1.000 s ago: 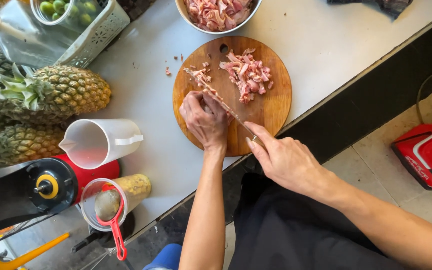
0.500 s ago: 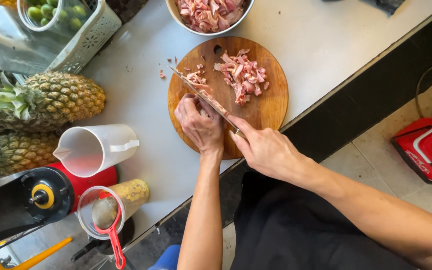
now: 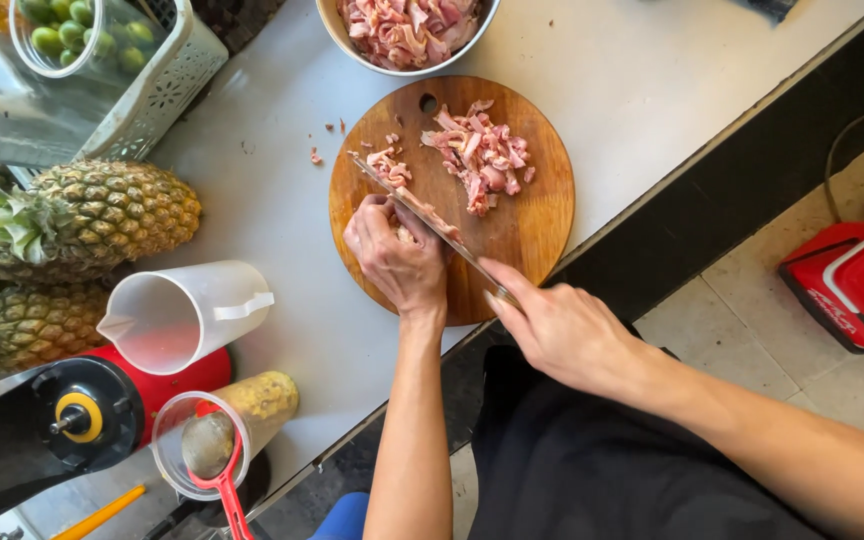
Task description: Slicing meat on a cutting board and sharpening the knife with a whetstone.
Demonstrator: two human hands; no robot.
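A round wooden cutting board (image 3: 527, 225) lies on the grey counter. My left hand (image 3: 397, 260) presses down on a piece of pink meat at the board's near left side. My right hand (image 3: 552, 325) grips the handle of a long knife (image 3: 422, 215), whose blade runs diagonally across the board beside my left fingers. A pile of chopped meat (image 3: 477, 155) sits on the far part of the board. A metal bowl (image 3: 407, 30) full of meat pieces stands just beyond the board.
Two pineapples (image 3: 82, 215) lie at the left. A white plastic jug (image 3: 182, 315), a clear jar with a red spoon (image 3: 217, 440) and a red-and-black appliance (image 3: 62, 420) stand near the counter's front. A basket with green fruit (image 3: 102, 60) sits far left. A red box (image 3: 857, 285) rests on the floor.
The knife has shifted slightly along the board beside my left fingers while the left hand stays on the meat. The view has drifted a little.
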